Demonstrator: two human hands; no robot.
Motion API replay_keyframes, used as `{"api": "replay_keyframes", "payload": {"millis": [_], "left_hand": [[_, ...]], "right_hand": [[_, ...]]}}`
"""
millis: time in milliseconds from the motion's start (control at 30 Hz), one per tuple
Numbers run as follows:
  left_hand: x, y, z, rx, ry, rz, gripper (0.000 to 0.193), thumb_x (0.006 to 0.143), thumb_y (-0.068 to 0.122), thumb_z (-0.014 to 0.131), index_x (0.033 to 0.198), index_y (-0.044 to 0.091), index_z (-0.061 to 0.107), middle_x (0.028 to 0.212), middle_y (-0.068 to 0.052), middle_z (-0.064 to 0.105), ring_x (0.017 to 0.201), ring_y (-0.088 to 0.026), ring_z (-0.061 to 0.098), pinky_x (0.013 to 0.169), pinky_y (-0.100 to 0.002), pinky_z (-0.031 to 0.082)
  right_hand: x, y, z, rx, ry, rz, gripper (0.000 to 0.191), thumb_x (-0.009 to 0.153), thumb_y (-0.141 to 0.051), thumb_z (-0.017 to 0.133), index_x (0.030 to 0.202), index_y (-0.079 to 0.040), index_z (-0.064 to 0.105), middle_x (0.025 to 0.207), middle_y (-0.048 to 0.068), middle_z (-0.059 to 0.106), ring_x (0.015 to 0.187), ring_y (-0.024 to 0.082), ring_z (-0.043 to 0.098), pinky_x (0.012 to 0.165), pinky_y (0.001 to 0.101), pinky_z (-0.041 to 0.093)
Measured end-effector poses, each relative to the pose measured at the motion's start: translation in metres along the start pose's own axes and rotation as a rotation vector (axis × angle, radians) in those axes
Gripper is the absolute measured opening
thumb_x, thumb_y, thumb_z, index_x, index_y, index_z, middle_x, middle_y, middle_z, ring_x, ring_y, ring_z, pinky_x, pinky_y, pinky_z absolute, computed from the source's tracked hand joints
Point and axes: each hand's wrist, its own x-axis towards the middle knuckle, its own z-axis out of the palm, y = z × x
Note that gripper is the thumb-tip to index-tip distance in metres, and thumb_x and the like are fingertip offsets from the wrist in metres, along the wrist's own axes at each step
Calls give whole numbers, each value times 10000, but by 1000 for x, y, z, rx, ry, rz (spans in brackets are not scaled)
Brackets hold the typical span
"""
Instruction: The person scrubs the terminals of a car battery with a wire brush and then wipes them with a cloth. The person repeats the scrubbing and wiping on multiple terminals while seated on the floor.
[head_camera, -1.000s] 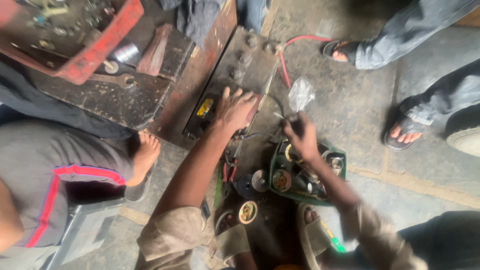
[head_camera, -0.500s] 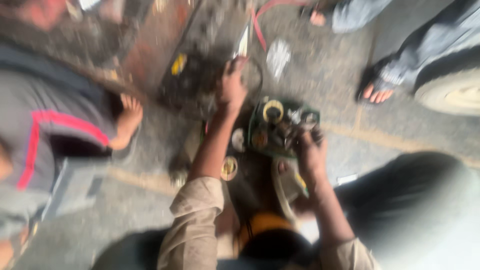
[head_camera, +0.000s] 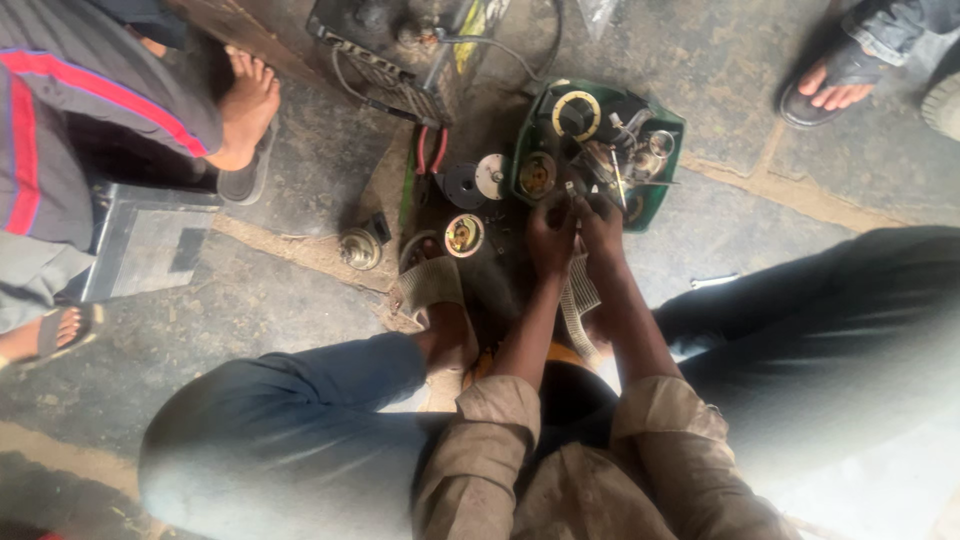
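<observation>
Head view: left hand (head_camera: 551, 235) and right hand (head_camera: 601, 225) were held together just below the green tray (head_camera: 668, 170); grip state could not be determined.

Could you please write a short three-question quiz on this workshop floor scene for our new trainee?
1. True or false: both hands, left hand and right hand, meet at the near edge of the green plastic tray of metal parts.
2. What lies left of the tray: A) round metal discs, B) a hammer, C) a bottle?
3. Fill in: the red wires run towards the dark ____ box.

Key: 1 true; 2 A; 3 metal.
</observation>
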Motion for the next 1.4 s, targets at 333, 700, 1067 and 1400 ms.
{"api": "replay_keyframes", "payload": {"millis": [333, 700, 1067, 1400], "left_hand": [[13, 2, -79, 600, 519, -52, 290, 951, 270, 653, 1166, 82, 704, 1214, -143, 713, 1139, -328, 691, 969, -426, 550], [45, -20, -161, 914, 237, -239, 346, 986, 331, 612, 1224, 80, 616, 1301, -172, 645, 1266, -354, 579, 1039, -577, 491], [66, -13, -161, 822, 277, 72, 373, 928, 339, 760, 1154, 58, 668, 1127, -210, 691, 1046, -409, 677, 896, -523, 541], [59, -1, -126, 520, 173, 2, 364, 979, 420, 684, 1147, 103, 746, 1106, -111, 770, 1037, -260, 726, 908, -393, 551]], "right_hand": [[28, -14, 14, -389, 124, -104, 183, 968, -131, 654, 1001, 29, 736, 770, 92, 724, 628, 141, 671, 594, 305, 539], [51, 5, 17, -202, 134, -234, 136, 978, -135, 600, 989, -12, 657, 755, 55, 688, 560, 121, 633, 520, 278, 503], [26, 21, 34, -557, 21, -492, 244, 974, -255, 689, 1026, -20, 725, 896, 151, 741, 811, 253, 717, 747, 369, 546], [15, 26, 54, -555, -202, -442, 216, 952, -188, 682, 1100, -40, 736, 996, 180, 759, 885, 324, 753, 800, 399, 566]]}}
